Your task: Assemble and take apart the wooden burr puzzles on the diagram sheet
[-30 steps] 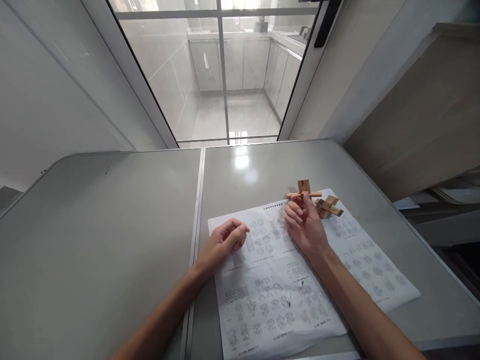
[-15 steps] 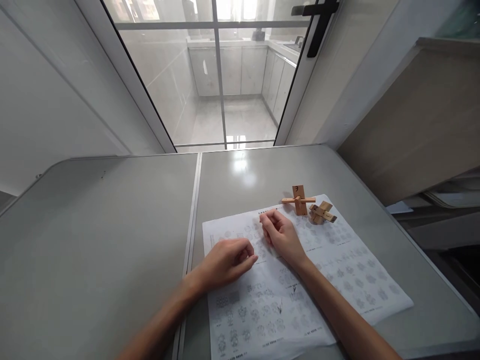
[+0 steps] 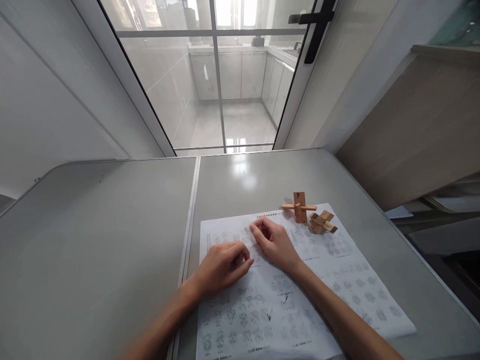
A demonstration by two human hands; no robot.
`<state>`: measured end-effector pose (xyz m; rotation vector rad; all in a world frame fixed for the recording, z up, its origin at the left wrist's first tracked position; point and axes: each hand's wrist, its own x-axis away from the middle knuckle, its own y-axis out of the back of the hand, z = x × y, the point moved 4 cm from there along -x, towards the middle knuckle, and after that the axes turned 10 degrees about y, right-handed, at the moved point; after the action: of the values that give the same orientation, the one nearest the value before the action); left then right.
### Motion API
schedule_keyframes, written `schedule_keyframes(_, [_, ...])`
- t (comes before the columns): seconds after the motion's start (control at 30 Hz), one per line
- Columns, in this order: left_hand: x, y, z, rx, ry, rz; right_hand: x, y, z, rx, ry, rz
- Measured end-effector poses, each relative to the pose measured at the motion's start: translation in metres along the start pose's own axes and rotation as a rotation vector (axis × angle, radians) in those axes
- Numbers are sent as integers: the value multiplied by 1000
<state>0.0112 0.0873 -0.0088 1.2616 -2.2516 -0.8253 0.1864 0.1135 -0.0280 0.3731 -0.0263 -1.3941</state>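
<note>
My left hand (image 3: pixel 225 265) rests over the left part of a printed paper sheet (image 3: pixel 255 290), its fingers loosely curled and no object showing in them. Just beyond it, my right hand (image 3: pixel 273 242) lies on the upper part of the same sheet. Its fingers are also curled in, with nothing visible between thumb and fingertips. To the right stands a wooden cross-shaped assembly (image 3: pixel 300 212) of interlocking pieces, an upright block with a rod through it. Close beside it, a second assembly of crossed wooden pieces (image 3: pixel 322 222) sits tilted at the sheet's top edge. Neither hand touches them.
The grey table (image 3: pixel 105 250) has a pale seam strip (image 3: pixel 192 200) running front to back. Behind its far edge is a glazed door (image 3: pixel 243 75) with a black handle (image 3: pixel 315 25). A brown panel (image 3: pixel 412 125) rises at the right.
The sheet has turned a little clockwise on the table. Both hands have shifted slightly left, still curled. The view has tilted up a bit.
</note>
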Motion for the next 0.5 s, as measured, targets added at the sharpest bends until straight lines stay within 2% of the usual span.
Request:
schedule_keyframes(0.3, [1,-9,7,-170,-65,-82,-1,-4,4,23,66,18])
schedule_keyframes(0.5, [3,-10,8,-219,-86,-101,1,-6,2,40,58,21])
